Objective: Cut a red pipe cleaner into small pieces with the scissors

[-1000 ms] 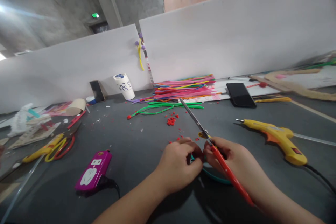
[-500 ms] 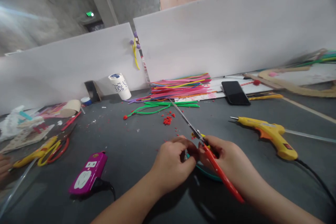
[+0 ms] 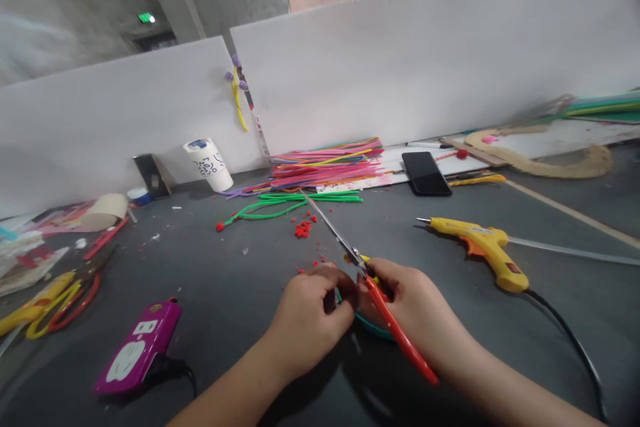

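The right hand (image 3: 417,300) holds red-handled scissors (image 3: 390,315); the left hand (image 3: 311,310) pinches a teal strip (image 3: 373,329), red bits (image 3: 303,229) lying beyond

The left hand (image 3: 311,312) and right hand (image 3: 413,300) are bare, like both wrists (image 3: 281,347) and forearms (image 3: 237,387).

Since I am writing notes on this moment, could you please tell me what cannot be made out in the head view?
Head view: part of the teal strip is hidden by the left hand and right hand.
Head view: the yellow tool is cut off by the left edge.
Head view: markings on the white cup are too blurred to read.
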A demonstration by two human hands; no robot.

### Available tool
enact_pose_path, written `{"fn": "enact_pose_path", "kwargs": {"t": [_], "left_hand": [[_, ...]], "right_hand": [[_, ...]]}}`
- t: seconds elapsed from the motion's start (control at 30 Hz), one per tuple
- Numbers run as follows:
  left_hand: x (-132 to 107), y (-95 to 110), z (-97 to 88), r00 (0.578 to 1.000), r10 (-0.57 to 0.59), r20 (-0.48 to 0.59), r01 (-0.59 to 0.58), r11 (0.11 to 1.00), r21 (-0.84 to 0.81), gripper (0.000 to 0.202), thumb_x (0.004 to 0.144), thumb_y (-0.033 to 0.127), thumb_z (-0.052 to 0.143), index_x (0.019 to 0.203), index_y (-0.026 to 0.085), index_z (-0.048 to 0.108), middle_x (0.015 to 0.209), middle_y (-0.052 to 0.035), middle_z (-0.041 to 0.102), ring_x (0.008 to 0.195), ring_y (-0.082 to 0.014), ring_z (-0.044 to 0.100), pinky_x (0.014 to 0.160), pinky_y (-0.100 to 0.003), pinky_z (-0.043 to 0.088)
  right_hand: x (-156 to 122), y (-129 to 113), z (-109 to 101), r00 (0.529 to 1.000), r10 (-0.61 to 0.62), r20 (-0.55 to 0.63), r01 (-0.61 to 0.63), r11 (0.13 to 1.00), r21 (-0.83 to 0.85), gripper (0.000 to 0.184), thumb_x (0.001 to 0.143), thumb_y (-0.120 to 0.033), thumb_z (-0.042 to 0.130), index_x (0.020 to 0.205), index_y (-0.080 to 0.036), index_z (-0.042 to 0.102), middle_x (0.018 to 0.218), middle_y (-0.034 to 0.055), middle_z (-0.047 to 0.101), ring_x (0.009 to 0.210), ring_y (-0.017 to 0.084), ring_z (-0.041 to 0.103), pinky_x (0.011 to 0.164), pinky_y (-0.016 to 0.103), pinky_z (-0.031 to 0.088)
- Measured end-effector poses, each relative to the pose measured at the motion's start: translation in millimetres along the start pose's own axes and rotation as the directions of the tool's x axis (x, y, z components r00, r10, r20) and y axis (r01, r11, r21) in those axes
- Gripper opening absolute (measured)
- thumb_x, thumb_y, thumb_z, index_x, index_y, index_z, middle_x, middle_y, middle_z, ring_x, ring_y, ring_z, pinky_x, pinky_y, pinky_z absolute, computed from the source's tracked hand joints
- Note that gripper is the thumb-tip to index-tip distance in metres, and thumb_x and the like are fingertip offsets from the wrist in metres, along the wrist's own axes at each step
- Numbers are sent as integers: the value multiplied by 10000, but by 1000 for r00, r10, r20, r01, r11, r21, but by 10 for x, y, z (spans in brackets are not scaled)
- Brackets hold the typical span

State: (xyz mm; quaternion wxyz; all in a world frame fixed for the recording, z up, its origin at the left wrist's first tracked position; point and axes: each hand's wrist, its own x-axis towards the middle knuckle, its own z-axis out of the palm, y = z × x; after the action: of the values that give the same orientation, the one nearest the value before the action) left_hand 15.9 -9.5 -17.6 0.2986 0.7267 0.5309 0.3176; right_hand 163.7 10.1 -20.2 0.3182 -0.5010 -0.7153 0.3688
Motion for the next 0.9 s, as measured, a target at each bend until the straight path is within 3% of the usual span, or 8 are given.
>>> {"fn": "enact_pose_path", "kwargs": {"t": [0.1, 0.17, 0.3, 0.4, 0.6, 0.9], "left_hand": [[22, -12, -10, 1000, -7, -12, 6, 999, -42, 162, 652, 54, 505, 686, 172, 610, 620, 28, 535, 544, -93, 447, 550, -216, 347], [38, -34, -31, 996, -67, -50, 57, 982, -181, 111, 674, 87, 527, 675, 169, 601, 621, 25, 531, 570, -98, 471, 549, -208, 365], [55, -86, -98, 955, -277, -103, 171, 803, -570, 78, 714, 244, 603, 730, 168, 595, 598, 33, 555, 452, -60, 430, 412, -164, 331], [52, -81, -148, 929, -326, -173, 118, 706, -698, 105, 692, 244, 646, 725, 160, 592, 614, 24, 598, 413, -37, 407, 357, -136, 289], [30, -36, -187, 908, -312, -279, 1, 668, -744, 75, 711, 219, 642, 704, 149, 617, 566, 22, 578, 416, -38, 428, 355, -129, 320], [-7, -67, -179, 893, -296, -338, -85, 628, -774, 35, 692, 190, 654, 724, 175, 652, 576, 23, 582, 430, -45, 477, 358, -129, 342]], "right_hand": [[3, 31, -12, 1000, -19, 16, 19, 1000, 18, 101, 667, -237, 493, 586, -189, 456, 531, -41, 488, 501, 105, 425, 451, 187, 310], [3, 37, -45, 999, -48, 16, 48, 999, -4, 166, 709, -305, 499, 598, -192, 450, 536, -41, 466, 507, 105, 406, 459, 191, 311], [1, -3, -143, 997, -72, -2, 70, 985, -155, 302, 710, -470, 546, 631, -202, 432, 522, -51, 449, 476, 101, 369, 440, 199, 276], [-7, -26, -188, 995, -101, 10, 99, 948, -301, 307, 702, -485, 569, 678, -207, 441, 509, -57, 459, 457, 106, 387, 441, 205, 254], [-42, 61, -190, 985, -166, 43, 164, 837, -523, 354, 709, -545, 549, 771, -199, 506, 594, -2, 563, 516, 160, 521, 475, 230, 272], [-81, 132, -171, 976, -207, 74, 208, 760, -616, 424, 735, -612, 477, 769, -189, 489, 634, 29, 600, 561, 211, 578, 479, 259, 254]]}}
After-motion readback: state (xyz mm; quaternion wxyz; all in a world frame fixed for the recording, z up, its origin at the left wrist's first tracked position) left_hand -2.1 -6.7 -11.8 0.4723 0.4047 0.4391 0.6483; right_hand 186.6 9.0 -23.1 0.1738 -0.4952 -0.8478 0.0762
